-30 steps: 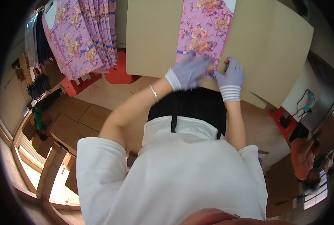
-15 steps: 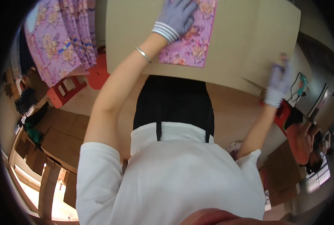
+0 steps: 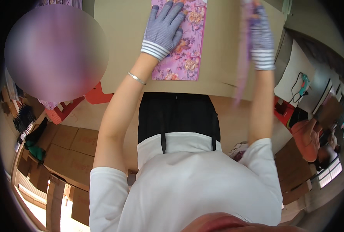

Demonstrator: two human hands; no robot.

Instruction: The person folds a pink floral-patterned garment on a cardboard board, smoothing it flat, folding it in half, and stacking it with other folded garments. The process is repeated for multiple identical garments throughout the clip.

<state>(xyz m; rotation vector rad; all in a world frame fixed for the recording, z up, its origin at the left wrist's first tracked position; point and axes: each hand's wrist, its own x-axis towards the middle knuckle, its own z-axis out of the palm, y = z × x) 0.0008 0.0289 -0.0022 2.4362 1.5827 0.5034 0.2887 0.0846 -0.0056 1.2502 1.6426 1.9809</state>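
Fingers (image 3: pixel 164 14) of left hand (image 3: pixel 161 34) a little apart, laid flat on flowered panel (image 3: pixel 189 63), top centre of frame. Panel runs on below and right of them, long axis up-down; left hand nearer. Right hand (image 3: pixel 262 40), upper right, looks clamped on pink strip (image 3: pixel 242 65), near-upright, tan board (image 3: pixel 224 46) showing between strip and panel. Panel's top end cut off, part under glove. Strip smeared; exact grip hard to make out. Round blur (image 3: pixel 56 52) hides upper left.
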